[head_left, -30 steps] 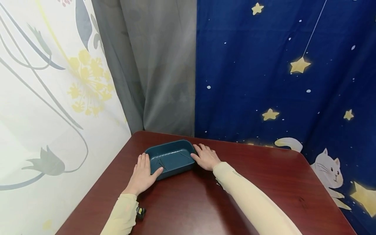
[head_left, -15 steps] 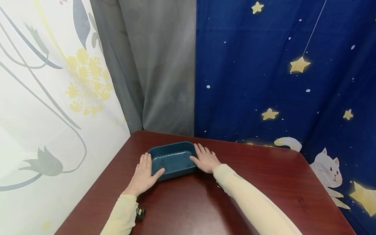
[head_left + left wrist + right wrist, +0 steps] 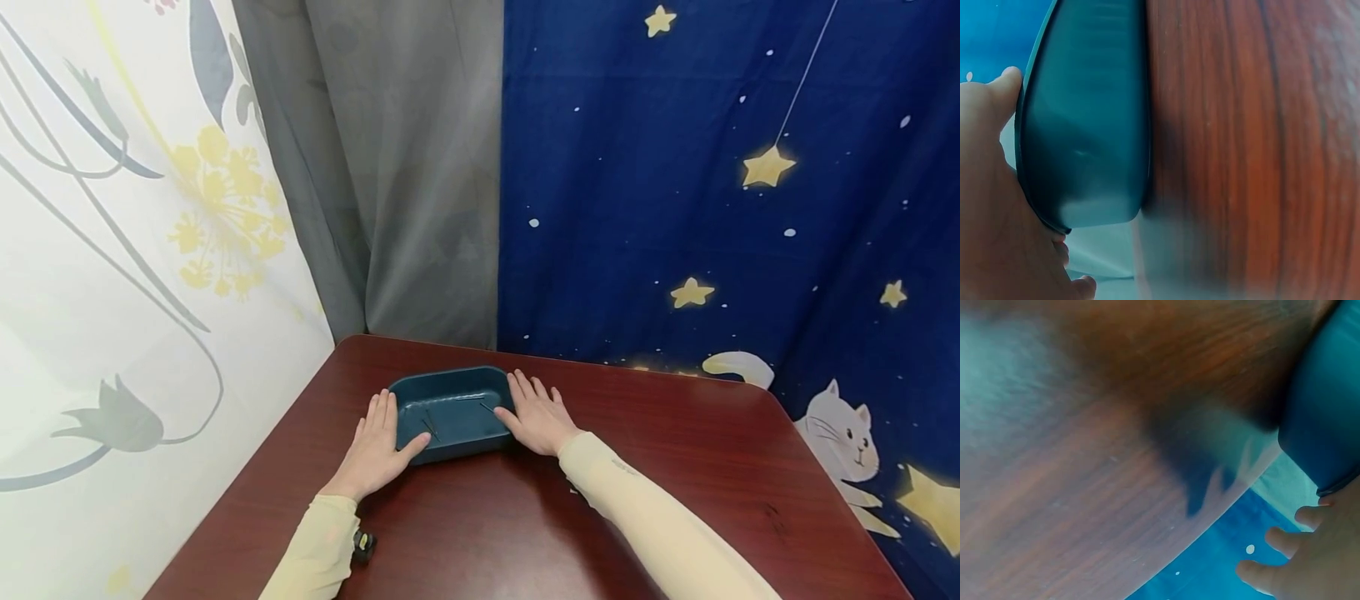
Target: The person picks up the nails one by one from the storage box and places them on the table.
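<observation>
A dark teal rectangular dish (image 3: 463, 448) with rounded corners stands on the table, and several thin dark sticks, nail-like in shape, (image 3: 431, 428) lie inside it. My left hand (image 3: 372, 457) rests along the dish's left end with straight fingers, its thumb over the near rim. At the right end, my right hand (image 3: 542, 419) lies against the rim, fingers extended and thumb reaching over the inside. The left wrist view shows the dish's outer wall (image 3: 1085, 125) with the left thumb at its rim. In the right wrist view the right fingertips spread beside the dish's corner (image 3: 1325, 406).
The reddish-brown wooden table (image 3: 480, 533) has rounded far corners. Behind it hang a grey curtain (image 3: 431, 183) and a blue star-patterned curtain (image 3: 637, 192); a white floral curtain (image 3: 165, 333) runs along the left. A black wrist device (image 3: 363, 546) sits at the left sleeve.
The dish has slid to the right and slightly nearer, turning a little straighter, with both hands moving along at its ends. The thin sticks inside have shifted with it.
</observation>
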The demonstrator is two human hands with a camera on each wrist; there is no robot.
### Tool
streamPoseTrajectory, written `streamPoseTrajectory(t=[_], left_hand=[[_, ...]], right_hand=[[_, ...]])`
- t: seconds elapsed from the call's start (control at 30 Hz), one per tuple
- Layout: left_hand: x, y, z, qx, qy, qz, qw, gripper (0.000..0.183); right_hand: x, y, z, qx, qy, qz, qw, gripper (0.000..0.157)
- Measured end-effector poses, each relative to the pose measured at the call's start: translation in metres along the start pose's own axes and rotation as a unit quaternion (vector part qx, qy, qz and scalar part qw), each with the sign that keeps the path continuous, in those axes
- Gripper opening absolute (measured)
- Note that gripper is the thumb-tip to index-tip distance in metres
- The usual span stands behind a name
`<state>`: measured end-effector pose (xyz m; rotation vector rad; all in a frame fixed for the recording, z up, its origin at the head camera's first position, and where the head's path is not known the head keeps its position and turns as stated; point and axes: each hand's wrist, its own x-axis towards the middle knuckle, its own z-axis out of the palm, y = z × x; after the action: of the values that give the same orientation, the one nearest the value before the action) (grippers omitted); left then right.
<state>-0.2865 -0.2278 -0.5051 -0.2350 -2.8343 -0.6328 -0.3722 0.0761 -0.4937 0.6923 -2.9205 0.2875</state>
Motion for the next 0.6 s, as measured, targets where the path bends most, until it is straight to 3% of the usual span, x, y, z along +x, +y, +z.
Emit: streamPoseTrajectory(t=[0.6], left_hand=[[0.005, 0.037, 0.02, 0.016, -0.007, 0.037, 0.9991, 0.102]], right_hand=[[-0.06, 0.026, -0.009, -0.012, 0.044, 0.045, 0.998, 0.08]])
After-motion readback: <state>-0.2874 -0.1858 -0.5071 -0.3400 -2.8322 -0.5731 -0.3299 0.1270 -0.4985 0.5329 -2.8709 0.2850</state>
